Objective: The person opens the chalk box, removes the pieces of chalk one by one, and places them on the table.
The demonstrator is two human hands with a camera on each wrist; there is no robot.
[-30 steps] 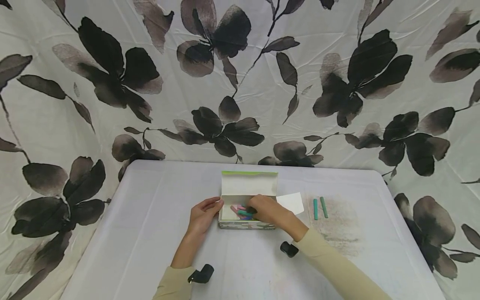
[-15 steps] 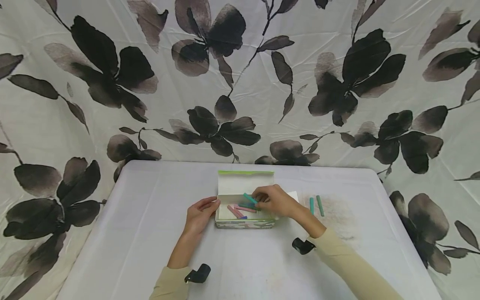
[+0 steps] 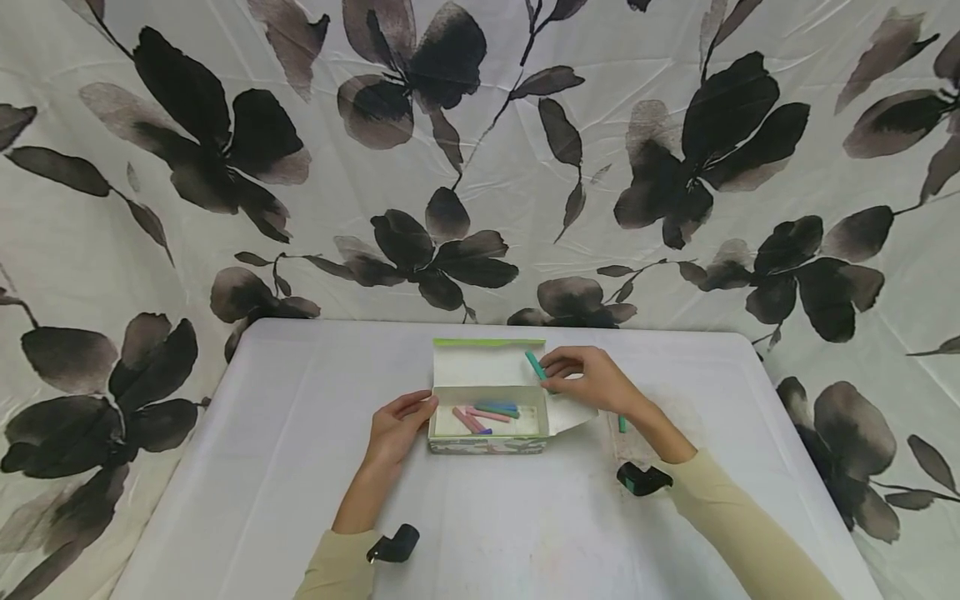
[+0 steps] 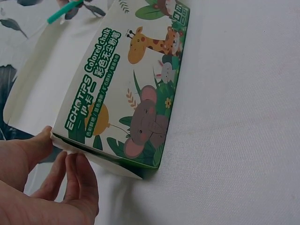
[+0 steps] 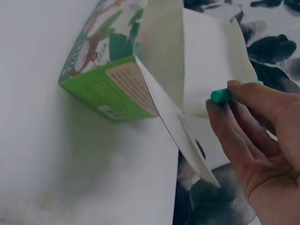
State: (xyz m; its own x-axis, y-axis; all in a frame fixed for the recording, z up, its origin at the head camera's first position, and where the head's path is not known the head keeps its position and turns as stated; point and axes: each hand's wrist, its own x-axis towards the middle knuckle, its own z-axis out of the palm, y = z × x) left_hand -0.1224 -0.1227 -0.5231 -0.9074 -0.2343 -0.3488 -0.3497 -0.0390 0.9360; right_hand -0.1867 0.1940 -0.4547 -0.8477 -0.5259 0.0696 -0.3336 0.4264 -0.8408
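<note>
Against creased floral fabric, our left fingers pinch the cardboard "Colored chalk" box, our right fingers a cylindrical teal chalk.

Head camera looks forward and down from farther off; both nearer wrist views share the box

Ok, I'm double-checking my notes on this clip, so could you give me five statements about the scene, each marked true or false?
1. Pink chalk sticks lie in the box. True.
2. The box is closed. False: its lid stands open.
3. The right hand pinches a green chalk stick. True.
4. The left hand holds a pink stick. False: it holds the end of the box.
5. An elephant is printed on the box. True.
</note>
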